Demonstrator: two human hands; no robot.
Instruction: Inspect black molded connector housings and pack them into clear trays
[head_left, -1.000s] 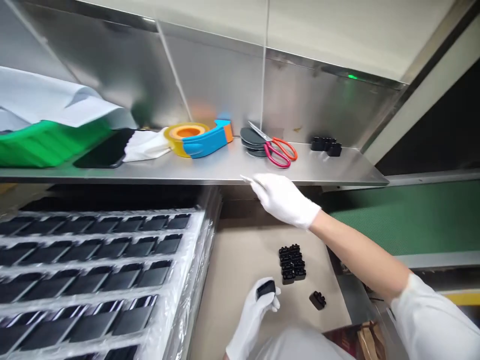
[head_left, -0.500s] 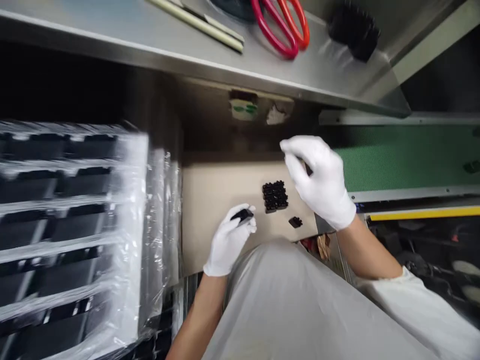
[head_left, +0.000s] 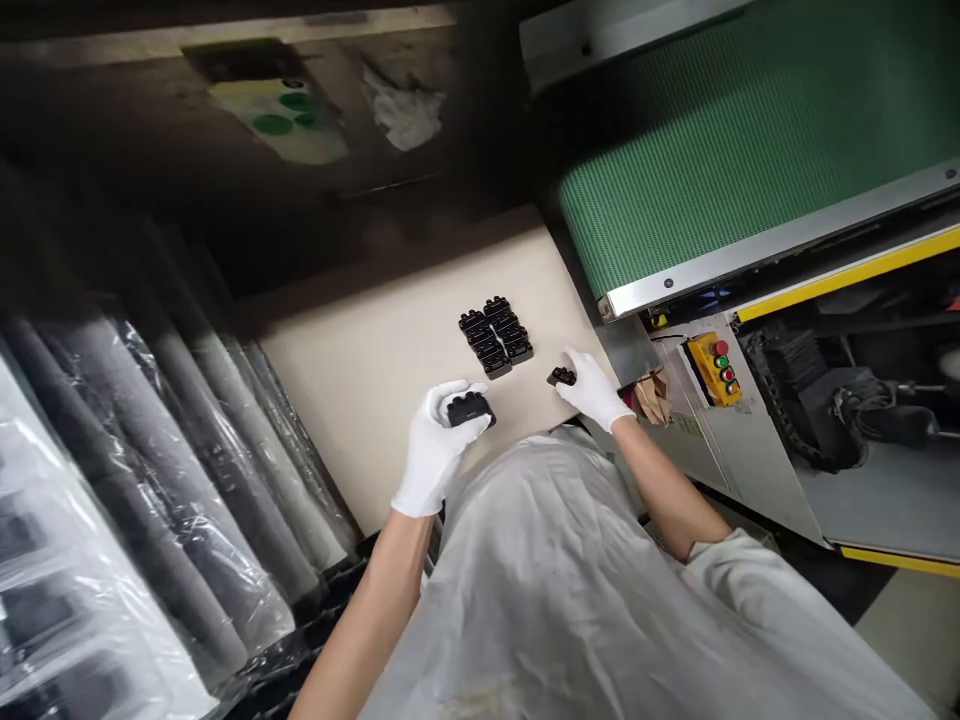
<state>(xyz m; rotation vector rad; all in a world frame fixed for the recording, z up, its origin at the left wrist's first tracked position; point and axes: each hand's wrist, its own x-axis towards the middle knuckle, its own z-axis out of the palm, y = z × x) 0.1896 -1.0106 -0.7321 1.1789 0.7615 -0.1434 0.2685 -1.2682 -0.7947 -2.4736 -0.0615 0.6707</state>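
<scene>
Both my hands wear white gloves. My left hand (head_left: 435,445) is closed around a small black plastic part (head_left: 468,408), held just above the beige work surface (head_left: 375,350). My right hand (head_left: 594,388) rests on the surface near its right edge, fingers pinched on a loose black clip (head_left: 561,376). A neat block of several black clips (head_left: 496,335) lies a little beyond and between the two hands.
Stacked plastic-wrapped trays (head_left: 135,480) of black parts fill the left side. A green conveyor belt (head_left: 720,140) runs at the upper right, with a yellow control box with buttons (head_left: 712,366) below it. A dark recess with a green-dotted label (head_left: 277,115) lies behind.
My right hand has come down from the steel shelf to the loose clip on the beige surface. My view has tilted down, so the shelf has left the picture. The left hand keeps its part.
</scene>
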